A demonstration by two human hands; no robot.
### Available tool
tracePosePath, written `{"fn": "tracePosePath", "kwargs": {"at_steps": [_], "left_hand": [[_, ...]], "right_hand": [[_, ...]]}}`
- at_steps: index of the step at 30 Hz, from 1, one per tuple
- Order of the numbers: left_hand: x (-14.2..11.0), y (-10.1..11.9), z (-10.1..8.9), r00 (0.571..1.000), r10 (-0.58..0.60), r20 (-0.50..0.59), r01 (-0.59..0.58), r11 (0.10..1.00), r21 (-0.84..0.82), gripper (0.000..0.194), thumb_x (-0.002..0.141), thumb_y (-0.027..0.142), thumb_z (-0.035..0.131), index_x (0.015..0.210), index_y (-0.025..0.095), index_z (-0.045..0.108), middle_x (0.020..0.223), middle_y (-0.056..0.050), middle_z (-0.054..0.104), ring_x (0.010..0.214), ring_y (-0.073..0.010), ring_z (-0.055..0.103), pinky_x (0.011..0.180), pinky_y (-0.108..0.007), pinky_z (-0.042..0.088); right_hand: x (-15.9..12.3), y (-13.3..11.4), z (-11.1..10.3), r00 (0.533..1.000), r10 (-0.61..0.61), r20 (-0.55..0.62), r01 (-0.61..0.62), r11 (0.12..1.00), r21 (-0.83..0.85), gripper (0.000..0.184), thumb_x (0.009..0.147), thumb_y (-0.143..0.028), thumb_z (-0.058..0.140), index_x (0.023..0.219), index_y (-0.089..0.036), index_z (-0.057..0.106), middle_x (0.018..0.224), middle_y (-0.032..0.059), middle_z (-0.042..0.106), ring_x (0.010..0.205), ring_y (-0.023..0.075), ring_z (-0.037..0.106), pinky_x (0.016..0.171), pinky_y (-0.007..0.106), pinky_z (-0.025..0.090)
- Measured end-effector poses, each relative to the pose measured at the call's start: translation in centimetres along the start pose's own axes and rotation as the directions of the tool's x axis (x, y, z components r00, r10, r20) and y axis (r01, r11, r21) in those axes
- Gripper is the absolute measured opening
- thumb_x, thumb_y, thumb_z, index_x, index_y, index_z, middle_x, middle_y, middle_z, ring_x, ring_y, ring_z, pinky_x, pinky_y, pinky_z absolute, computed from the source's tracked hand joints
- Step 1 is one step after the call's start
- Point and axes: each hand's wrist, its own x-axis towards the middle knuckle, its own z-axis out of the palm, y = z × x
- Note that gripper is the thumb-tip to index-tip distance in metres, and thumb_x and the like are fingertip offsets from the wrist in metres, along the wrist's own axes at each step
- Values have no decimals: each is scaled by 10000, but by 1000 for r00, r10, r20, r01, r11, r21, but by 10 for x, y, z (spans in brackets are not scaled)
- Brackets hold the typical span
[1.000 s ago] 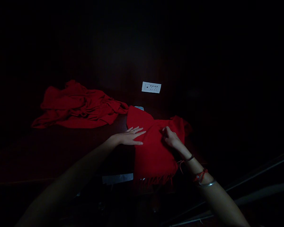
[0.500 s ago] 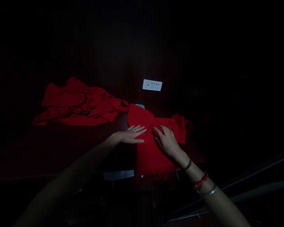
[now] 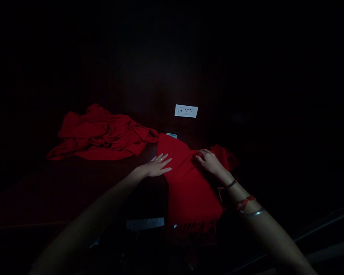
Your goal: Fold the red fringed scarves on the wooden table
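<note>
A red scarf point(image 3: 193, 198) with a fringed end lies on a dark tabletop, its fringe hanging over the front edge. Flat on the scarf's left border rests my left hand point(image 3: 156, 167), fingers spread, a ring on one of them. My right hand point(image 3: 210, 162) is on the scarf's right part with its fingers bent into the cloth; small creases run from it toward the middle. The fingertips are partly hidden. To the left, a crumpled red cloth point(image 3: 103, 135) reaches the scarf's far left corner; whether the two are joined I cannot tell.
A white socket plate point(image 3: 186, 110) sits on the dark wall behind. Close to the scarf's far edge is a phone-like object point(image 3: 172, 135), partly covered. A pale strip point(image 3: 145, 224) shows at the tabletop's front edge. Most surroundings are too dark to make out.
My right hand has moved right and away over the scarf, its fingers more bent. My left hand has slid slightly left. The whole view has shifted a little.
</note>
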Motion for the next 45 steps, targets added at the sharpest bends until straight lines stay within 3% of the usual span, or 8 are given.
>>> {"fn": "tracePosePath", "kwargs": {"at_steps": [5, 9, 16, 22, 32, 37, 39, 45], "left_hand": [[-3, 2, -7, 989, -63, 132, 65, 998, -10, 670, 764, 604, 221, 1310, 233, 106, 1369, -72, -9, 1234, -258, -23, 961, -463, 67], [-7, 5, -11, 987, -69, 148, 72, 997, -11, 683, 750, 621, 228, 1307, 239, 120, 1371, -77, 15, 1236, -256, -12, 952, -489, 57], [-7, 7, -9, 995, 42, -90, -34, 996, 83, 546, 827, 507, 159, 1281, 212, 230, 1364, -67, 140, 1244, -180, 30, 983, -414, 12], [3, -4, -2, 999, 37, 37, -38, 998, 42, 591, 814, 536, 172, 1309, 219, 114, 1373, -70, 43, 1240, -211, -3, 980, -409, 80], [2, -2, -11, 991, 4, 136, -3, 1000, -7, 634, 797, 559, 212, 1314, 217, 79, 1369, -71, -22, 1233, -247, -39, 976, -420, 56], [-3, -9, -16, 982, 44, 185, -38, 999, -35, 673, 770, 594, 241, 1311, 235, 64, 1368, -53, -55, 1233, -238, -57, 979, -405, 41], [-5, -12, -19, 978, 43, 205, -33, 998, -52, 682, 757, 606, 258, 1308, 256, 61, 1368, -39, -67, 1232, -240, -67, 977, -412, 38], [-9, -13, -25, 964, -24, 267, 44, 997, -70, 757, 695, 653, 318, 1302, 282, 58, 1361, -42, -87, 1228, -256, -72, 966, -446, 44]], "right_hand": [[30, 22, 4, 866, 297, 403, -245, 953, -176, 467, 766, -433, 411, 1166, -193, 426, 1175, 122, 456, 1057, 249, 427, 834, 403, 334], [37, 32, -8, 815, 323, 481, -253, 945, -206, 408, 721, -436, 478, 1052, -206, 540, 1103, 112, 525, 997, 269, 477, 821, 436, 327], [60, 37, 8, 970, 124, 207, -97, 986, -135, 484, 772, -452, 384, 1185, -200, 389, 1223, 110, 412, 1067, 238, 410, 803, 388, 349], [70, 44, 29, 970, -26, 242, 54, 993, -109, 263, 816, -273, 366, 907, -132, 568, 922, 98, 599, 813, 151, 551, 675, 212, 371], [84, 86, -50, 920, -118, 373, 161, 983, -88, 390, 721, -471, 469, 830, -127, 615, 811, 93, 621, 720, 164, 555, 592, 221, 383], [74, 86, -109, 621, 82, 779, -297, 945, 137, 352, 619, -345, 614, 892, -122, 615, 814, 73, 636, 648, 135, 567, 576, 225, 408], [74, 88, -133, 573, 199, 795, -371, 928, 35, 294, 562, -261, 655, 826, -133, 631, 783, 61, 640, 636, 139, 565, 591, 253, 416], [92, 119, -172, 789, 440, 428, -379, 898, -224, 64, 554, -133, 648, 548, -90, 602, 575, 81, 564, 787, 274, 527, 740, 479, 338]]}}
